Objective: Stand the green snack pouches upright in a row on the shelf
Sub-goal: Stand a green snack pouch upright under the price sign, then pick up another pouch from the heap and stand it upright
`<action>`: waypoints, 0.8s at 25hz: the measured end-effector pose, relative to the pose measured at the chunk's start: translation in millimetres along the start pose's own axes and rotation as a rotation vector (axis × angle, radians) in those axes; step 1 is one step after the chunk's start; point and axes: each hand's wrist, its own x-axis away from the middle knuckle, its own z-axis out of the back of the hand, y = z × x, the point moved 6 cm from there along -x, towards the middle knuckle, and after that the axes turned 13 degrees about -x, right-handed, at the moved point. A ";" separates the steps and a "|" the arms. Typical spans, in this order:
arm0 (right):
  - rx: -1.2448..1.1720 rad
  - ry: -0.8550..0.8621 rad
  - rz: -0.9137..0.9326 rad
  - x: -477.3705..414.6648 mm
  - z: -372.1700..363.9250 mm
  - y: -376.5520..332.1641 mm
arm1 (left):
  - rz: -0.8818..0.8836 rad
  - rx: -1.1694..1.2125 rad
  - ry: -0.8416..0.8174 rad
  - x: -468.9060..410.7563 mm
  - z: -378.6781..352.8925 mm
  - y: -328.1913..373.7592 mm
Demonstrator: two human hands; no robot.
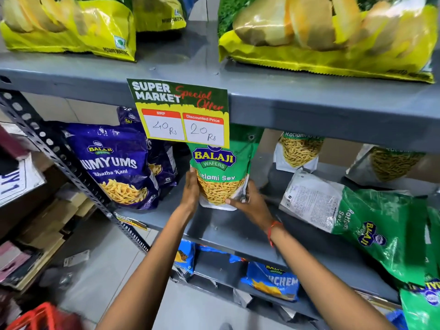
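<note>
A green Ratlami Sev pouch [220,172] stands upright on the grey middle shelf [228,232], its top hidden behind a price sign. My left hand [190,190] presses its left edge and my right hand [247,203] grips its lower right corner. Two more green pouches stand upright further back, one in the middle [298,151] and one at the right [390,163]. Another green pouch [352,217] lies flat on the shelf to the right, back side up. A further green pouch [422,303] shows at the bottom right edge.
Purple snack bags [116,163] stand to the left of the held pouch. Yellow wafer bags [333,36] fill the shelf above. A special-offer price sign [183,113] hangs from that shelf's edge. Blue packs [273,279] sit on the shelf below. A red basket [35,317] is on the floor.
</note>
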 end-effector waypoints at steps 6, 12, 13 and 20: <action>0.178 0.071 0.071 23.5 -6.9 -15.9 | 0.062 0.017 0.166 16.1 7.2 -4.2; 0.957 0.213 0.369 54.5 69.6 -63.1 | -0.084 -0.099 0.383 74.1 -20.6 12.9; 1.046 0.253 0.377 60.0 90.8 -68.1 | -0.100 -0.106 0.425 84.5 -28.0 16.1; 1.250 0.279 0.003 95.5 238.3 -55.7 | -0.431 -0.541 0.172 173.3 -178.1 28.0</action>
